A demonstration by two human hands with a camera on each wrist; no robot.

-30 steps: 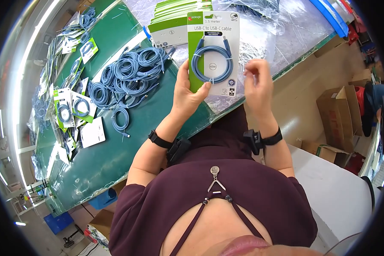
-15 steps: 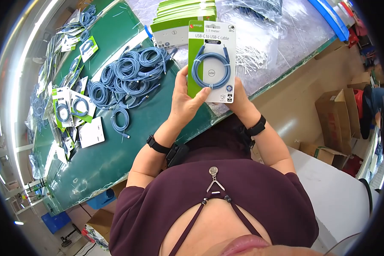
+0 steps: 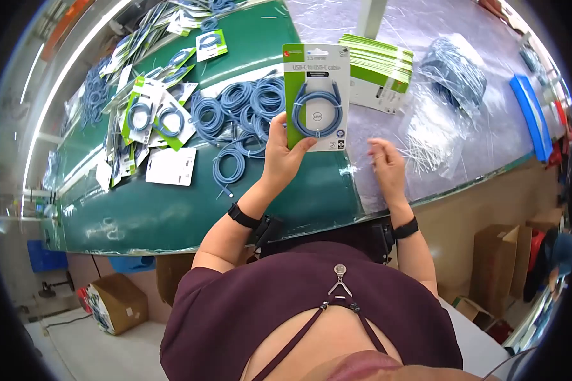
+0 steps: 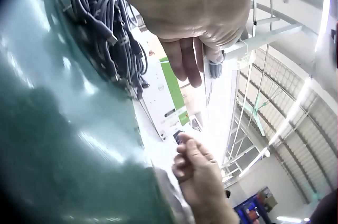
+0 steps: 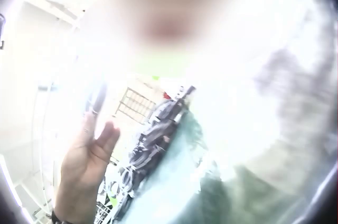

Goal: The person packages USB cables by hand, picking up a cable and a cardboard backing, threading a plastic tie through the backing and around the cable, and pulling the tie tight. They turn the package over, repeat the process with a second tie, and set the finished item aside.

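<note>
My left hand (image 3: 283, 155) holds a white and green retail card (image 3: 327, 66) upright, thumb on the front near its lower edge, fingers behind. The print reads USB-C to USB-C cable. Strapped to the card's front is a coiled blue cable (image 3: 339, 114). To the right of the card, apart from it, my right hand (image 3: 389, 168) hovers over the table, fingers loosely bent and nothing visible in them. The left wrist view shows the card's white and green back (image 4: 158, 94) beyond the left fingers. Glare washes out much of the right wrist view.
Coiled blue cables (image 3: 238, 98) lie piled on the green table (image 3: 286, 206). Carded cables (image 3: 149, 111) are heaped farther left. Behind the held card stands a row of green and white cards (image 3: 378, 70). White ties (image 3: 429, 140) and a bagged bundle (image 3: 454, 66) lie on the right.
Half a second ago my right hand was at the card's right edge; now it is off to the right, apart. The head view has swung, and the left hand keeps its hold on the card.
</note>
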